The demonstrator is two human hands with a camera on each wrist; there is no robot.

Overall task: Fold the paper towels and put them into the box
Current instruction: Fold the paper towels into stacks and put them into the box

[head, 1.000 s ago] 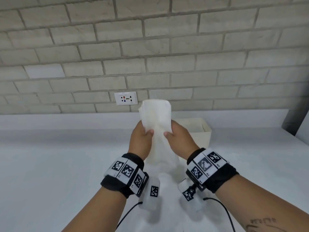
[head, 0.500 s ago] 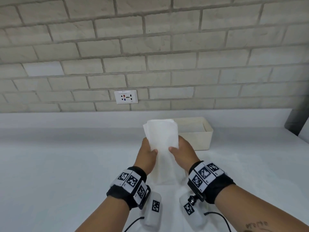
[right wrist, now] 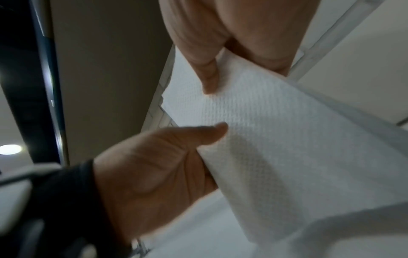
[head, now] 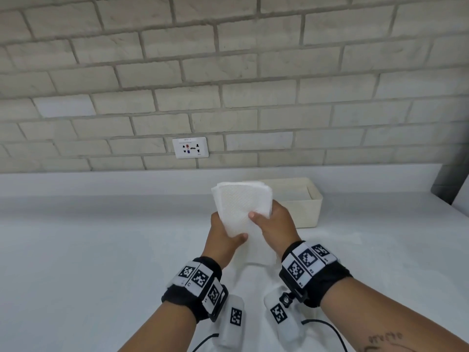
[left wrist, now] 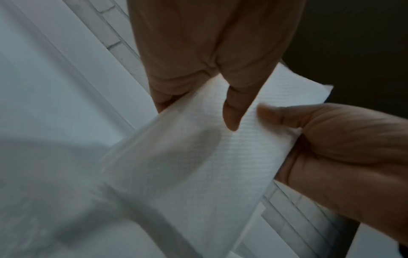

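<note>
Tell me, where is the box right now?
In the head view the box sits on the counter against the back ledge, right of centre, just behind the towel and the right hand.

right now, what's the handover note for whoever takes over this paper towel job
Left hand: pinches the paper towel, thumb on its lower front.
Right hand: pinches the same towel higher up on its right side.
The towel is held upright above the counter, folded narrow, its lower part hanging down between the wrists.
Box sits behind and to the right, open; its contents are unclear.
Left to do: finish folding, put the towel in the box.
</note>
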